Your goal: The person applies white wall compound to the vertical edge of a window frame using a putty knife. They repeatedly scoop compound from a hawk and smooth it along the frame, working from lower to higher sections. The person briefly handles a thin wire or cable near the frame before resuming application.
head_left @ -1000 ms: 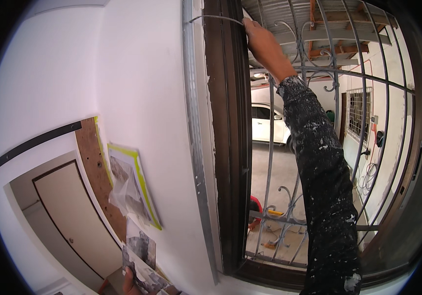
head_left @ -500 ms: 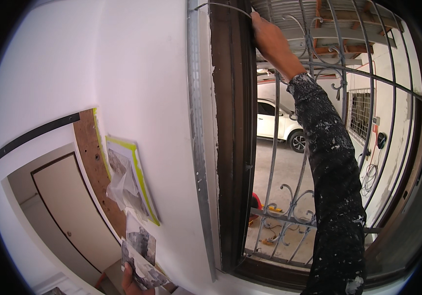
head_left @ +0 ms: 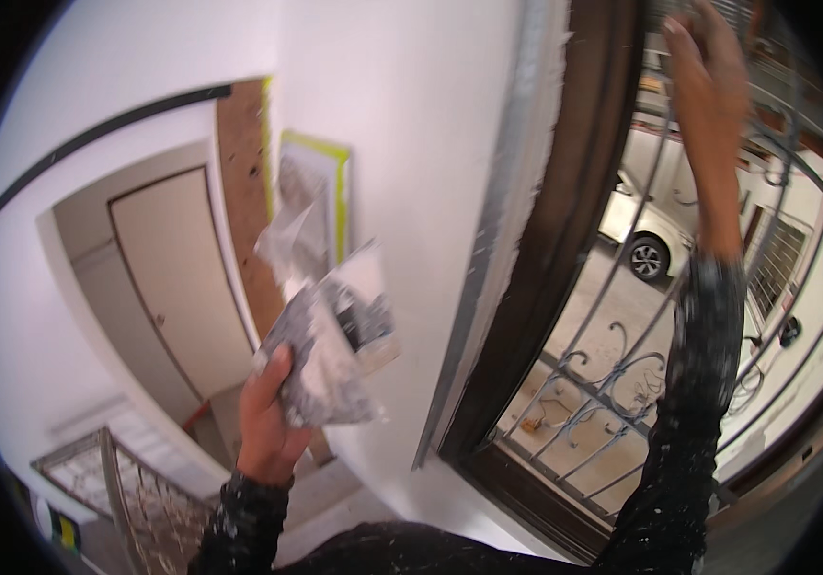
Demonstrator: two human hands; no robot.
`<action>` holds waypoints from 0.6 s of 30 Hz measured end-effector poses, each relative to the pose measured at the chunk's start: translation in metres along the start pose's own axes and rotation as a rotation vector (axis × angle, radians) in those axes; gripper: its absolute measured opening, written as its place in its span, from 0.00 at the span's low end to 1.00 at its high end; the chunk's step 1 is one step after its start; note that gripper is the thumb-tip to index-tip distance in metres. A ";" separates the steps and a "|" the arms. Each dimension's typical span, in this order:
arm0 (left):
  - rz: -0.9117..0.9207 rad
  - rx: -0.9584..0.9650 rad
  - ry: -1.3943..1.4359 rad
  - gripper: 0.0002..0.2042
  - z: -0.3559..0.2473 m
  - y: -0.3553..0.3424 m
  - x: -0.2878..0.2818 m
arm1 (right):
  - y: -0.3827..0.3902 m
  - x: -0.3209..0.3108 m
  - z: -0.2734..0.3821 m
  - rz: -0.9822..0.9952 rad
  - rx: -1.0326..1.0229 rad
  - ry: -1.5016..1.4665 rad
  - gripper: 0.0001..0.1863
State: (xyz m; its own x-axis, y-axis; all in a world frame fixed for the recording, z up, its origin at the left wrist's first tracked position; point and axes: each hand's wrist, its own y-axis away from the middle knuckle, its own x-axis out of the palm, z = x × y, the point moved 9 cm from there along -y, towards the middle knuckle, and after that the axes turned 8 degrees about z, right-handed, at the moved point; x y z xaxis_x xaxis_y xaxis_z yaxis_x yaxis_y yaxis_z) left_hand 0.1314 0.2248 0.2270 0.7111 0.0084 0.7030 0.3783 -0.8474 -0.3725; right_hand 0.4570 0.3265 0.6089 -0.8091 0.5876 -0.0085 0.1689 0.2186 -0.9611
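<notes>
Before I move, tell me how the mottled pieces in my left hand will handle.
The mottled pieces are probably fairly stiff, projecting past the left hand without obvious droop. They may be light: one hand grips an edge. Overlapping, they might slide apart.

Crumpled sheets point(head_left: 320, 359), lower centre-left: mottled grey and white. Sleeves point(head_left: 694, 369), bottom left and lower right: black, flecked white. Wall point(head_left: 411, 144), upper centre: plain white. Panel tape point(head_left: 342, 201), left of centre: neon yellow-green. Plank point(head_left: 244, 134), upper left: reddish brown, dark spots. Door point(head_left: 182, 268), left: cream, dark brown edging. Window frame point(head_left: 579, 211), right of centre: dark brown. Car point(head_left: 662, 220), right: white.
</notes>
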 end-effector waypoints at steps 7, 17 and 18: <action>0.048 -0.045 -0.054 0.21 0.021 0.004 0.014 | 0.232 0.090 0.142 0.981 0.696 -0.986 0.28; 0.067 0.211 -0.143 0.29 0.093 0.056 0.043 | 0.375 0.001 0.165 0.679 1.095 -1.239 0.15; 0.157 0.201 0.021 0.31 0.106 0.061 0.052 | 0.392 -0.019 0.168 0.693 1.164 -1.181 0.17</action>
State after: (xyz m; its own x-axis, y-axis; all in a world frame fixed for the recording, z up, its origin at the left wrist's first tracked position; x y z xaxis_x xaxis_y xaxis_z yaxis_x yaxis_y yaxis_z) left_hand 0.2544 0.2295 0.1768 0.7589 -0.1275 0.6387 0.3759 -0.7150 -0.5895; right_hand 0.4438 0.2701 0.1856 -0.7914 -0.5986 -0.1239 0.5961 -0.7109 -0.3732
